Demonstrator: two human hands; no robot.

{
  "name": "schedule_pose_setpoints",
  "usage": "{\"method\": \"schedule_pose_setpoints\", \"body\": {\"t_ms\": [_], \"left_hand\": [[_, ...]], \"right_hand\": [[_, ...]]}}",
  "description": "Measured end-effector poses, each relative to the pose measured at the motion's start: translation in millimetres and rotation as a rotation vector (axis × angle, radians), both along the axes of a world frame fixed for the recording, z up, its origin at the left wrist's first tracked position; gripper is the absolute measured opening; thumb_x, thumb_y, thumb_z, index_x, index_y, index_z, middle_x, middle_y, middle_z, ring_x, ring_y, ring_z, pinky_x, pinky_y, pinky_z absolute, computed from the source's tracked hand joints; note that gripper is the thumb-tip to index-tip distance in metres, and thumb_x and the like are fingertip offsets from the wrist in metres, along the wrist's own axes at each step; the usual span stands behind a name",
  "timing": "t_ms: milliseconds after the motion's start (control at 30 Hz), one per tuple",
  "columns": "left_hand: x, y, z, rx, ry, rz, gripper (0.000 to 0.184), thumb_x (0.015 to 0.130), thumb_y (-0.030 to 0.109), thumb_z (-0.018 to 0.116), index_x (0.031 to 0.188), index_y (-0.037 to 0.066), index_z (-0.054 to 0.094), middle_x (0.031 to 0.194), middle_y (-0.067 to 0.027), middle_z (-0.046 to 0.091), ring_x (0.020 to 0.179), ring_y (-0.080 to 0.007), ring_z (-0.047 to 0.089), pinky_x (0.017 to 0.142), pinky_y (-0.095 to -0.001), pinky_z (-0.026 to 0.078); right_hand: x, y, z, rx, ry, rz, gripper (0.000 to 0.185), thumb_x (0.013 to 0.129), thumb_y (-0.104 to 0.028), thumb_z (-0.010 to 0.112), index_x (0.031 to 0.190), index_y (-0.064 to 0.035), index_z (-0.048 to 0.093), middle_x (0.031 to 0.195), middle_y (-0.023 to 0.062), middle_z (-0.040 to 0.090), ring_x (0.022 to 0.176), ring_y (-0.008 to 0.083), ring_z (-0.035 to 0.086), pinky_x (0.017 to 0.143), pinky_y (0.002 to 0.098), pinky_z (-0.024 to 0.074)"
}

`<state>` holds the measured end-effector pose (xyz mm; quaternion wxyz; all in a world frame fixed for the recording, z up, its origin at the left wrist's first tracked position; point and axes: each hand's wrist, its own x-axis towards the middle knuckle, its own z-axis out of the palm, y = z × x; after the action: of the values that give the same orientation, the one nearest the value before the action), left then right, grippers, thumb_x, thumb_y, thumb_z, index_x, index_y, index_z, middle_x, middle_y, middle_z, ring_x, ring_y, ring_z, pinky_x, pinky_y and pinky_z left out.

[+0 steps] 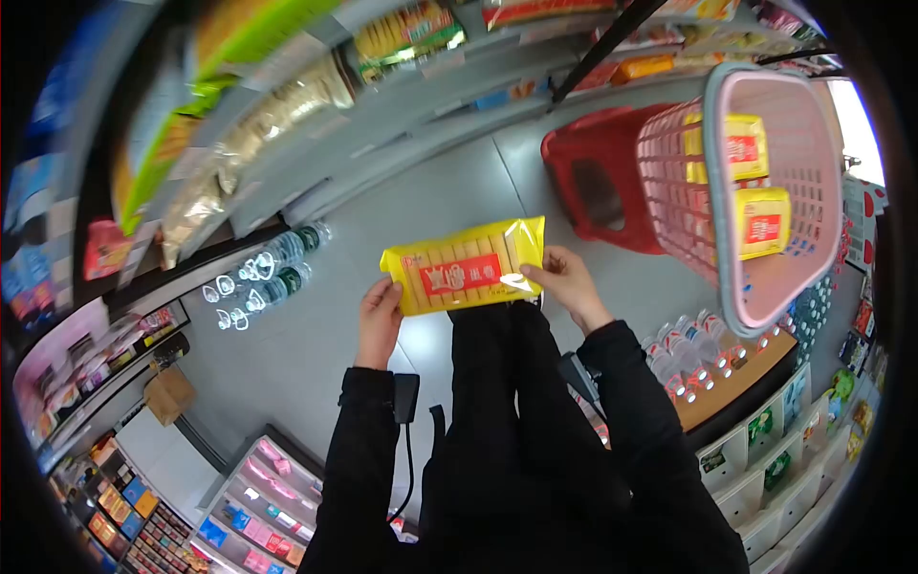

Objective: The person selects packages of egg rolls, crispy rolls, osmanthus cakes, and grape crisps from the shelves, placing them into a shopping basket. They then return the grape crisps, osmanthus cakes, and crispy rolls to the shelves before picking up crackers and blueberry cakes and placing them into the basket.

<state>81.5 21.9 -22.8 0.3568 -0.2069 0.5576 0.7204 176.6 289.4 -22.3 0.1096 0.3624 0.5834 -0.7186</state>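
A yellow snack packet with a red label and a row of pale sticks or rolls showing through is held flat in front of me. My left hand pinches its left end between thumb and fingers. At the other end, my right hand grips the right edge the same way. To the right, a pink plastic basket rests on a red stool. Inside it lie similar yellow packets with red labels.
Shelves of packaged food curve along the top and left. Large water bottles stand on the tiled floor at left. More bottles stand at right beside a cardboard box. A low display shelf is at lower left.
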Motion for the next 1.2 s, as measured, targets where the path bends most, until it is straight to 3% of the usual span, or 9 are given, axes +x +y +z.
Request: {"method": "schedule_pose_setpoints", "body": {"t_ms": [100,167,467,567,733,833,900,1033,1200], "left_hand": [[-10.7,-4.6,-63.5,-0.081,-0.062,-0.009,0.023,0.086,0.009,0.045,0.106,-0.001,0.049,0.100,-0.0073,0.056,0.089,-0.0147,0.054,0.079,-0.0281,0.043],[-21.2,-3.6,-98.6,-0.079,-0.069,-0.006,0.025,0.086,0.011,0.044,0.108,-0.001,0.048,0.101,-0.0078,0.055,0.092,-0.0155,0.052,0.080,-0.0283,0.042],[-104.0,25.6,-213.9,-0.057,-0.009,-0.070,0.033,0.082,0.010,0.040,0.114,0.001,0.046,0.103,-0.0063,0.053,0.095,-0.0138,0.050,0.080,-0.0272,0.039],[-138.1,44.8,-228.4,-0.050,0.065,-0.106,0.034,0.081,0.008,0.040,0.114,0.002,0.046,0.104,-0.0047,0.053,0.095,-0.0135,0.049,0.081,-0.0276,0.038],[-181.0,58.4,-268.2,-0.032,0.157,-0.084,0.040,0.080,0.010,0.039,0.119,0.004,0.042,0.111,-0.0040,0.050,0.100,-0.0142,0.046,0.086,-0.0297,0.035],[-190.7,59.0,-283.2,-0.042,0.206,-0.017,0.043,0.079,0.010,0.038,0.122,0.004,0.039,0.114,-0.0052,0.048,0.104,-0.0154,0.043,0.089,-0.0318,0.033],[-194.8,58.2,-286.9,-0.023,0.252,-0.112,0.044,0.079,0.009,0.038,0.123,0.003,0.038,0.115,-0.0064,0.048,0.104,-0.0162,0.044,0.090,-0.0326,0.033],[-192.2,55.1,-287.0,-0.053,0.286,-0.163,0.042,0.079,0.007,0.042,0.121,-0.001,0.040,0.110,-0.0059,0.050,0.099,-0.0115,0.047,0.083,-0.0236,0.037],[-181.4,51.6,-278.8,-0.126,0.251,-0.287,0.038,0.084,0.012,0.042,0.120,0.001,0.040,0.108,-0.0052,0.052,0.098,-0.0134,0.049,0.085,-0.0261,0.038]], "right_hand": [[-13.9,-3.5,-65.8,0.051,-0.040,0.012,0.026,0.073,-0.017,0.066,0.063,-0.0047,0.046,0.057,-0.0042,0.037,0.052,0.0047,0.033,0.046,0.0223,0.0278],[-26.8,-0.8,-108.0,0.054,-0.091,0.074,0.016,0.077,-0.015,0.062,0.081,-0.0006,0.057,0.068,-0.0033,0.051,0.064,0.0037,0.045,0.057,0.0186,0.0352],[-137.7,41.9,-228.1,0.180,-0.001,0.283,0.021,0.078,-0.019,0.061,0.086,0.0007,0.059,0.072,-0.0013,0.055,0.065,0.0038,0.046,0.058,0.0192,0.0362],[-176.9,53.4,-256.0,0.180,0.144,0.195,0.023,0.071,-0.019,0.067,0.075,0.0016,0.056,0.061,-0.0020,0.047,0.057,0.0064,0.042,0.052,0.0230,0.0357],[-222.8,69.8,-282.5,0.329,0.239,0.251,0.026,0.072,-0.014,0.065,0.089,0.0047,0.058,0.070,0.0018,0.053,0.063,0.0083,0.047,0.058,0.0225,0.0392],[-234.1,75.4,-295.7,0.287,0.215,0.345,0.033,0.076,-0.014,0.061,0.104,0.0032,0.054,0.088,0.0049,0.058,0.076,0.0092,0.051,0.070,0.0219,0.0403],[-238.8,77.3,-303.6,0.303,0.232,0.363,0.032,0.076,-0.013,0.061,0.103,0.0032,0.055,0.084,0.0045,0.058,0.073,0.0090,0.051,0.069,0.0211,0.0404],[-243.7,80.6,-302.2,0.389,0.217,0.419,0.024,0.075,-0.014,0.062,0.092,0.0034,0.057,0.072,0.0015,0.055,0.065,0.0075,0.048,0.061,0.0206,0.0397],[-237.5,87.2,-300.8,0.520,0.235,0.482,0.025,0.070,-0.018,0.065,0.072,0.0041,0.054,0.060,0.0079,0.050,0.056,0.0137,0.045,0.053,0.0276,0.0382]]}}
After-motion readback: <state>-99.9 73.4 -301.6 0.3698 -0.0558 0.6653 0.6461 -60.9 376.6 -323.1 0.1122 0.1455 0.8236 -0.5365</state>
